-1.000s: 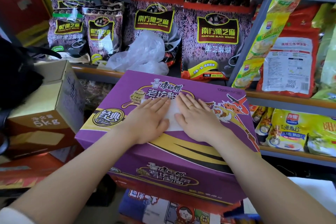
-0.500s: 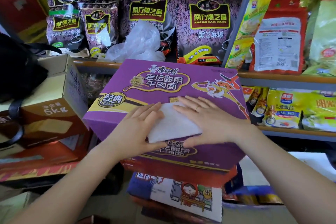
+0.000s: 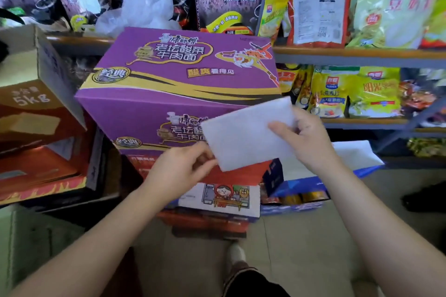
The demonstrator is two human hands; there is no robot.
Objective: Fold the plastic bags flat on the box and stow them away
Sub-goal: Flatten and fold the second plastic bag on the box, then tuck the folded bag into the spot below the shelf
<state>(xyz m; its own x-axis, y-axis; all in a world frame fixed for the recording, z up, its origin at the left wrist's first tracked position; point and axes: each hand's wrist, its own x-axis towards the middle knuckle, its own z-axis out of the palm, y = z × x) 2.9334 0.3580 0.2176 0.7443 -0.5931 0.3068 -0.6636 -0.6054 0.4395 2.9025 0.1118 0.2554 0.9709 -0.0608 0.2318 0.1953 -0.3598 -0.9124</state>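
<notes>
Folded bag held off purple box; right hand pinching its right edge; left hand pinching lower-left corner.

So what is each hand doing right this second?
Left hand: pinching the lower left corner of the folded plastic bag.
Right hand: gripping the same bag at its right end.

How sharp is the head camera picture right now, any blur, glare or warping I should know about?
Head view: the folded white plastic bag and purple cardboard noodle box read fairly sharp; the left hand is slightly smeared; shelf edges bow from wide-angle distortion; even light, no strong glare; the crumpled clear bag looks soft.
</notes>
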